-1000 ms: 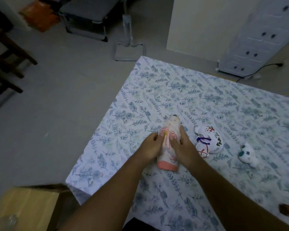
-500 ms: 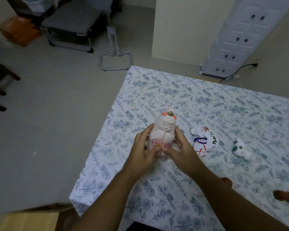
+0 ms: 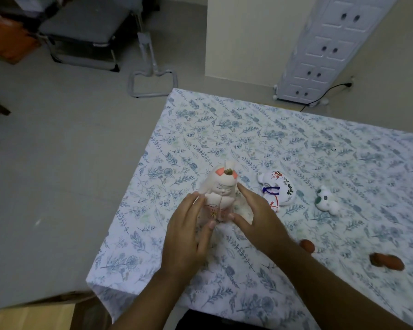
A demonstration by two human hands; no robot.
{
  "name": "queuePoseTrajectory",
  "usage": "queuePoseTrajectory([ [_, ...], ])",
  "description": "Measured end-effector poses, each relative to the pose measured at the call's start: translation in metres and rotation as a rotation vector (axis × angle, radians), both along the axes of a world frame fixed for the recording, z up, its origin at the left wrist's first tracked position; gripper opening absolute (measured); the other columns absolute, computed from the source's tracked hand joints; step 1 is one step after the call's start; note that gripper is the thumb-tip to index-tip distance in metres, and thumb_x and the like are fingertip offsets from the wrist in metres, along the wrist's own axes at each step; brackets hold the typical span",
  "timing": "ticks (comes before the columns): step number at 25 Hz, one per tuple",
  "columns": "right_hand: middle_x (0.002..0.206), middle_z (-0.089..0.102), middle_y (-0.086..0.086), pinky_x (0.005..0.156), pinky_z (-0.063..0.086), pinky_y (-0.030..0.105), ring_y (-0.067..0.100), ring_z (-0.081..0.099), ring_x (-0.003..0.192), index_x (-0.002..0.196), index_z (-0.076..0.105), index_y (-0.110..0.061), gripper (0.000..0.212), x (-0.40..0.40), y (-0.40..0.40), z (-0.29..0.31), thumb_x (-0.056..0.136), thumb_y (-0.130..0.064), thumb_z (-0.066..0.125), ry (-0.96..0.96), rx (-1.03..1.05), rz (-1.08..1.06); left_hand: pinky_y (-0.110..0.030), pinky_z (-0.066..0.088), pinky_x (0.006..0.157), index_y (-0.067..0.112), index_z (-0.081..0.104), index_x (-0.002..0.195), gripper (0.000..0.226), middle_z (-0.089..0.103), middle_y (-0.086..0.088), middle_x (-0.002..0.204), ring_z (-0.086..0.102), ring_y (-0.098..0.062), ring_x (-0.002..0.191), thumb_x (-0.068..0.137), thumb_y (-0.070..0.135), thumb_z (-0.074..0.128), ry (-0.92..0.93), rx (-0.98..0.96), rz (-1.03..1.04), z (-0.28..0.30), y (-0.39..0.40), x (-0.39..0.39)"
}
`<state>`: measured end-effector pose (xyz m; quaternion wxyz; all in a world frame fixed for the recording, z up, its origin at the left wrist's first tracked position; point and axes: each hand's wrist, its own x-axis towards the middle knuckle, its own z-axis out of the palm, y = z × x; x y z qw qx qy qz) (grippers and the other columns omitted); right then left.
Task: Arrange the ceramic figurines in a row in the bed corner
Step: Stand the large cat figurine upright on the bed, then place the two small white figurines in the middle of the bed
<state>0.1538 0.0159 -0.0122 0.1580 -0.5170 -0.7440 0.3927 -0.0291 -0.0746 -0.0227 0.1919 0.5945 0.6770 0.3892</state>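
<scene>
Your hands have loosened off the doll figurine (image 3: pixel 218 194), now upright on the bed (image 3: pixel 296 144) near its corner. Your left hand (image 3: pixel 188 232) and right hand (image 3: pixel 260 215) flank it, fingers spread, fingertips barely brushing its base.

Bed with blue floral-print sheet (image 3: pixel 296 129), upright white ceramic doll figurine with pink hair patches (image 3: pixel 221 189) between both hands, painted white round figurine (image 3: pixel 278 189) lying just right of the right hand (image 3: pixel 258 217), small white-and-green animal figurine (image 3: pixel 326 200) farther right, two orange-brown figurines (image 3: pixel 386 260) beyond the right forearm
</scene>
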Motion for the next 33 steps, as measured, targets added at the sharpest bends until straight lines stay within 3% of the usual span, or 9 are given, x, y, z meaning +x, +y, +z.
queuePoseTrajectory([
  [4, 0.155, 0.046, -0.003, 0.118, 0.034, 0.046, 0.018, 0.038, 0.146, 0.151, 0.038, -0.027, 0.064, 0.057, 0.004, 0.003, 0.094, -0.047, 0.059, -0.256, 0.295, -0.114, -0.033, 0.032, 0.116, 0.013, 0.05, 0.145, 0.051, 0.048, 0.0, 0.151, 0.035, -0.012, 0.145, 0.098, 0.033, 0.058, 0.082, 0.12, -0.176, 0.022, -0.001, 0.066],
  [11, 0.163, 0.033, 0.01, 0.119, 0.028, 0.05, 0.032, 0.03, 0.15, 0.151, 0.04, -0.023, 0.065, 0.178, 0.052, -0.02, 0.094, -0.046, 0.059, -0.648, 0.282, -0.147, -0.045, 0.028, 0.12, 0.011, 0.034, 0.153, 0.058, 0.03, -0.009, 0.162, 0.024, -0.024, 0.151, 0.102, 0.037, 0.037, 0.327, -0.194, -0.197, -0.02, 0.107, 0.165],
  [15, 0.165, 0.024, 0.013, 0.121, 0.021, 0.047, 0.032, 0.02, 0.153, 0.158, 0.019, -0.02, 0.074, 0.22, 0.08, -0.041, 0.097, -0.042, 0.056, -0.462, -0.007, -0.321, -0.052, 0.028, 0.118, 0.026, 0.016, 0.159, 0.065, 0.008, -0.026, 0.164, 0.016, -0.041, 0.15, 0.102, 0.041, 0.045, 0.35, -0.442, -0.087, -0.043, 0.141, 0.188],
  [19, 0.148, 0.051, 0.013, 0.114, 0.036, 0.047, 0.031, 0.041, 0.138, 0.154, 0.034, -0.019, 0.068, 0.232, 0.087, -0.056, 0.095, -0.036, 0.063, -0.272, -0.109, -0.316, -0.046, 0.035, 0.116, 0.042, 0.018, 0.156, 0.069, -0.004, -0.016, 0.166, 0.013, -0.036, 0.152, 0.101, 0.03, 0.057, 0.119, -0.434, -0.047, -0.048, 0.15, 0.21],
  [22, 0.135, 0.058, 0.009, 0.102, 0.048, 0.043, 0.022, 0.052, 0.119, 0.146, 0.046, -0.024, 0.066, 0.232, 0.089, -0.057, 0.087, -0.026, 0.075, -0.134, -0.083, -0.335, -0.038, 0.033, 0.117, 0.034, 0.036, 0.153, 0.073, 0.01, -0.009, 0.167, 0.017, -0.024, 0.152, 0.092, 0.016, 0.071, -0.058, -0.374, 0.003, -0.041, 0.158, 0.22],
  [24, 0.129, 0.058, 0.006, 0.099, 0.051, 0.042, 0.015, 0.052, 0.111, 0.14, 0.052, -0.025, 0.065, 0.231, 0.093, -0.053, 0.082, -0.02, 0.079, -0.075, -0.074, -0.372, -0.038, 0.037, 0.115, 0.028, 0.045, 0.148, 0.07, 0.023, -0.005, 0.164, 0.027, -0.022, 0.148, 0.087, 0.011, 0.075, -0.068, -0.337, 0.03, -0.038, 0.164, 0.223],
  [28, 0.131, 0.06, 0.008, 0.103, 0.05, 0.042, 0.024, 0.054, 0.123, 0.141, 0.054, -0.017, 0.065, 0.227, 0.102, -0.048, 0.082, -0.017, 0.08, -0.08, 0.006, -0.365, -0.037, 0.041, 0.108, 0.019, 0.057, 0.141, 0.06, 0.04, -0.009, 0.157, 0.045, -0.029, 0.135, 0.085, 0.007, 0.075, 0.087, -0.269, -0.018, -0.028, 0.167, 0.231],
  [31, 0.12, 0.063, 0.013, 0.094, 0.046, 0.029, 0.029, 0.055, 0.116, 0.138, 0.057, -0.007, 0.063, 0.223, 0.102, -0.052, 0.081, -0.012, 0.081, -0.182, 0.1, -0.295, -0.034, 0.048, 0.096, 0.014, 0.056, 0.141, 0.063, 0.047, -0.01, 0.153, 0.054, -0.031, 0.121, 0.082, 0.002, 0.076, 0.195, -0.206, -0.08, -0.025, 0.164, 0.237],
  [33, 0.117, 0.061, 0.014, 0.09, 0.041, 0.027, 0.03, 0.053, 0.115, 0.14, 0.056, -0.005, 0.064, 0.221, 0.098, -0.054, 0.081, -0.011, 0.081, -0.225, 0.112, -0.277, -0.033, 0.047, 0.099, 0.014, 0.053, 0.143, 0.064, 0.046, -0.008, 0.153, 0.051, -0.03, 0.125, 0.083, 0.002, 0.074, 0.225, -0.192, -0.107, -0.026, 0.164, 0.242],
])
